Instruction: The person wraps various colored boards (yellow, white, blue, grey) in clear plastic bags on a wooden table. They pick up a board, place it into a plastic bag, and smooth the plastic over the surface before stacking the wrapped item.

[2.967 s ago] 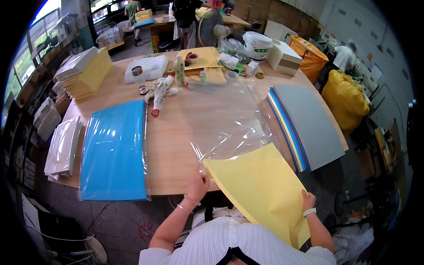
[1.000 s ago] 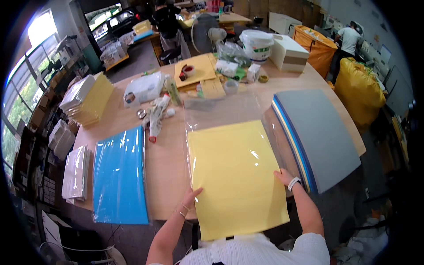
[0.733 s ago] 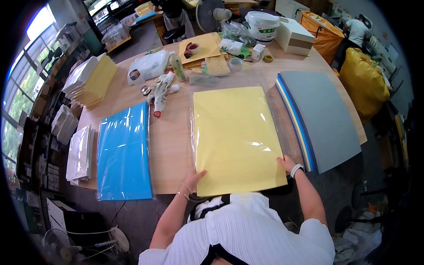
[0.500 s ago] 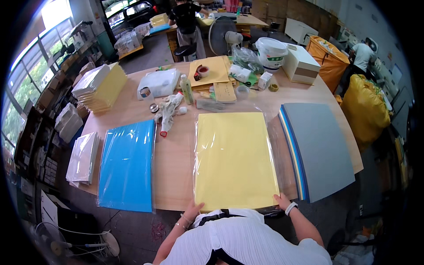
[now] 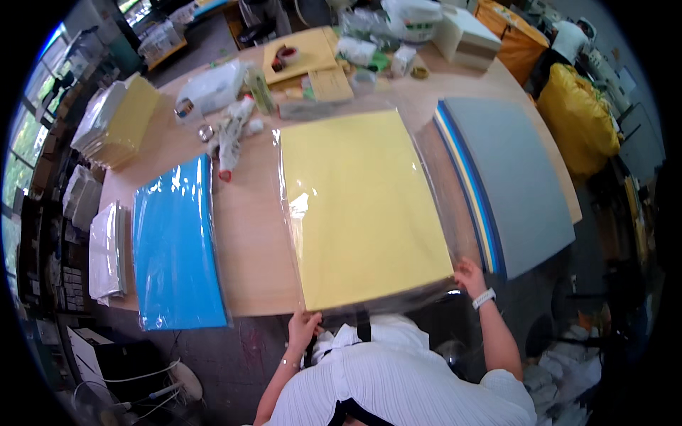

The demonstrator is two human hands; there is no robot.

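Note:
In front of me lies a stack of yellow sheets (image 5: 359, 213) inside a clear plastic bag (image 5: 387, 302), whose loose film reaches past the sheets' near edge. My left hand (image 5: 304, 330) is closed on the bag at its near left corner, thumb and fingers pinching the film. At the near right corner my right hand (image 5: 469, 277), with a white band on the wrist, also pinches the bag's edge. To the left sits a bagged pack of blue sheets (image 5: 176, 245). A fanned stack of grey, blue and cream sheets (image 5: 515, 184) lies to the right.
White packets (image 5: 106, 252) lie at the left table edge, with bagged yellow sheets (image 5: 124, 117) behind. Farther back are a glove (image 5: 231, 135), a bottle (image 5: 259, 92), a tape roll (image 5: 286, 55), a white bucket (image 5: 413, 20) and a box (image 5: 465, 39). Yellow sacks (image 5: 579, 121) stand beyond the right side.
The view has tilted and shifted. My hands have moved from the yellow sheets' near corners out to the bag's near edge, and the film there is now drawn out.

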